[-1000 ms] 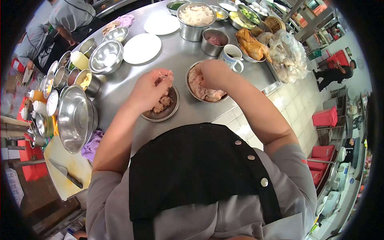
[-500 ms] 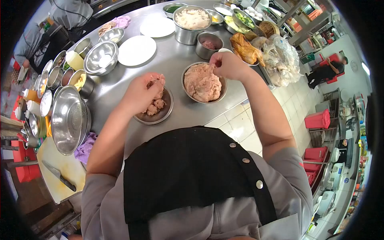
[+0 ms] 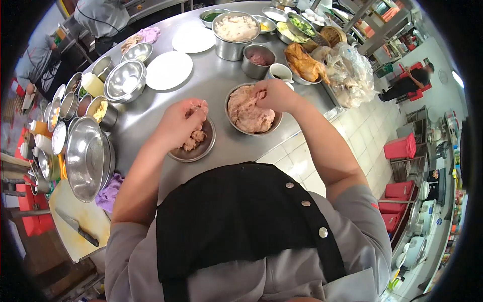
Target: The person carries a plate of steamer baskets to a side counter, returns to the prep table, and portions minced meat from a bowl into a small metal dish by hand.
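Note:
My left hand (image 3: 177, 125) is curled around a lump of pink minced meat (image 3: 197, 107), which shows between thumb and fingers. Beneath it stands a shallow metal bowl (image 3: 209, 143) holding a few rough meat pieces (image 3: 193, 141), partly covered by the hand. To the right, a second metal bowl (image 3: 276, 126) is filled with a large mass of minced meat (image 3: 247, 115). Over its upper right edge, my right hand (image 3: 279, 95) has its fingertips pinched together on some of this meat.
Behind the bowls stand a pot of pale food (image 3: 235, 48), a small pot of dark meat (image 3: 259, 63), and white plates (image 3: 169, 70). A roast bird (image 3: 303, 63) lies at right. Steel bowls (image 3: 88, 158) line the left; a knife (image 3: 75, 226) rests on a cutting board (image 3: 63, 201).
My right hand has moved left and slightly down, onto the minced meat in the right bowl. My left hand stays over its bowl with its lump. The view has shifted slightly.

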A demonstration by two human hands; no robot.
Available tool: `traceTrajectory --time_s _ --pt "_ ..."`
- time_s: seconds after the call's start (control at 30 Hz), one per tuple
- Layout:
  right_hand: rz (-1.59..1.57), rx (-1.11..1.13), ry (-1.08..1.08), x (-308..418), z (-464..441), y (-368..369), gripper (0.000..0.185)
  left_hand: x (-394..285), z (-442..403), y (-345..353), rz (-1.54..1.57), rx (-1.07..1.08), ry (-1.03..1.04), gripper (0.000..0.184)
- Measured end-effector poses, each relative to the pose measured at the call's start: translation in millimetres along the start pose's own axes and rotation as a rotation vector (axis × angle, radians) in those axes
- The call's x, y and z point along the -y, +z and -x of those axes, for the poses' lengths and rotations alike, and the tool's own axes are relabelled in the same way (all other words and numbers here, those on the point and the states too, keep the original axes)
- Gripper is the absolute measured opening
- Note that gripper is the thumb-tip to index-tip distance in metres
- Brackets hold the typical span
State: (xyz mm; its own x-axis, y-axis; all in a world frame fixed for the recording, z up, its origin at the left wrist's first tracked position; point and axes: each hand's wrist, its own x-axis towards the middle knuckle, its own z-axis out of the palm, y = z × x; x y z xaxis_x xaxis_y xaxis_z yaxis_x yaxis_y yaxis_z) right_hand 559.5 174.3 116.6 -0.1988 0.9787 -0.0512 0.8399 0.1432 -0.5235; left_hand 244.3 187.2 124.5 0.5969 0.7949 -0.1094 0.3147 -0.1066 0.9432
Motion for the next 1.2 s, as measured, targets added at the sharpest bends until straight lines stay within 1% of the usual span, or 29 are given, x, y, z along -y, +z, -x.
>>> traceTrajectory --time_s 0.1,0.2,0.23,0.3,0.33,0.4,0.43,0.5,0.53,0.6,0.63,0.7,0.83,0.9,0.93,1.0,1.13,1.2 --pt "-0.552 0.094 0.161 0.3 1.2 -32.6 0.018 13.5 -2.2 -2.9 0.053 0.003 -0.021 0.029" --pt "-0.688 0.075 0.197 30.8 10.8 -57.9 0.012 6.9 -3.6 1.3 0.126 -0.016 -0.007 0.031" --pt "-0.700 0.098 0.176 29.9 9.4 -59.1 0.016 -0.7 -5.6 3.0 0.142 0.000 -0.057 0.033" --pt "-0.583 0.067 0.121 28.0 5.2 -52.2 0.020 -21.5 -13.0 11.5 0.174 0.029 -0.158 0.037" --pt "-0.524 0.052 0.093 29.3 3.3 -49.3 0.022 -25.3 -20.0 18.2 0.219 0.041 -0.132 0.040" --pt "-0.367 0.047 0.039 41.4 3.3 -44.9 0.021 -30.5 -36.0 33.4 0.305 0.065 -0.078 0.045" --pt "-0.290 0.043 0.012 46.0 4.5 -43.0 0.021 -35.1 -40.6 42.6 0.383 0.040 -0.089 0.047" --pt "-0.516 0.104 -0.005 41.5 5.3 -35.1 0.026 -42.9 -49.0 57.9 0.536 -0.010 -0.109 0.051" --pt "-0.629 0.135 -0.013 40.4 5.6 -32.2 0.029 -43.3 -54.9 61.4 0.547 0.038 -0.104 0.050" --pt "-0.713 0.138 -0.018 45.2 10.8 -30.8 0.032 -39.6 -67.6 65.5 0.569 0.139 -0.097 0.049" --pt "-0.756 0.137 -0.019 47.2 12.7 -31.1 0.034 -35.4 -72.1 66.1 0.561 0.147 -0.115 0.047" --pt "-0.712 0.079 0.005 45.7 12.5 -32.1 0.032 -29.0 -77.6 67.5 0.542 0.167 -0.155 0.044" --pt "-0.649 -0.006 0.006 38.2 15.6 -27.5 0.026 -30.7 -72.6 64.0 0.601 0.245 -0.158 0.036" --pt "-0.486 -0.064 -0.021 37.9 16.0 -20.5 0.027 -33.4 -69.3 62.4 0.622 0.277 -0.158 0.034" --pt "-0.405 -0.090 -0.034 38.4 15.9 -16.7 0.028 -32.9 -69.3 62.7 0.644 0.279 -0.165 0.032" --pt "-0.444 -0.086 -0.070 39.7 14.9 -11.2 0.031 -31.5 -69.8 63.9 0.691 0.281 -0.179 0.029" --pt "-0.579 -0.067 -0.129 47.2 18.0 -23.4 0.039 -22.8 -73.5 54.0 0.709 0.208 -0.225 0.029" --pt "-0.458 -0.052 -0.078 54.8 21.4 -31.9 0.041 -20.7 -73.4 51.2 0.741 0.192 -0.209 0.029"
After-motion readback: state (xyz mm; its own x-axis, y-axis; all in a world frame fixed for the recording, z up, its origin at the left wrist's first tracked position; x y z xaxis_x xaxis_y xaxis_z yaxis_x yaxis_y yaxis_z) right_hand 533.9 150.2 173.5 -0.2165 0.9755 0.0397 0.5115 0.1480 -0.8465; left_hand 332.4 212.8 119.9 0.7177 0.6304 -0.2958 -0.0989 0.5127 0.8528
